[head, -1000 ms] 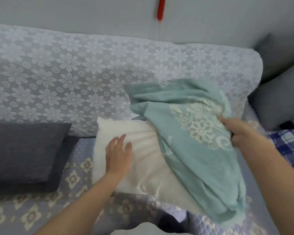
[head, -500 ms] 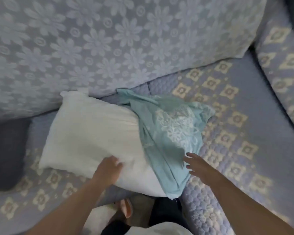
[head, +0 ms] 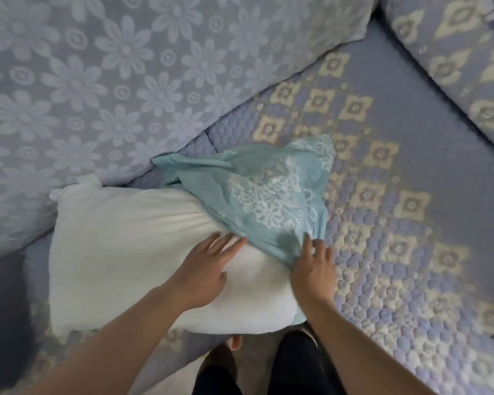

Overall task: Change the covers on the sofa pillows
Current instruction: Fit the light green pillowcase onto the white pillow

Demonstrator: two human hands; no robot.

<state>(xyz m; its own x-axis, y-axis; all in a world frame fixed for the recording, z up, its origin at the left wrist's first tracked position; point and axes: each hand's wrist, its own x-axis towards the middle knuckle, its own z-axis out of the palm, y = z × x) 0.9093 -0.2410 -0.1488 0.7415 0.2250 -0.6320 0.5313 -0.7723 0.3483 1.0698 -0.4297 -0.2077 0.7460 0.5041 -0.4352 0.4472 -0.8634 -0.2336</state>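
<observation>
A bare white pillow (head: 131, 252) lies on the sofa seat (head: 411, 212), its far corner against the flowered backrest (head: 103, 89) at 10 o'clock. A teal cover (head: 263, 201) drapes over the pillow's end at 2 o'clock. The left hand (head: 206, 273) rests flat on the pillow, fingers straight. The right hand (head: 314, 273), fingers spread, touches the cover's near edge.

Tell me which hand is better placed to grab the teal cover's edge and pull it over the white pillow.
Probably the right hand: its fingers already lie on the teal cover at its near edge. The left hand rests flat on the bare white pillow, well placed to steady it.
</observation>
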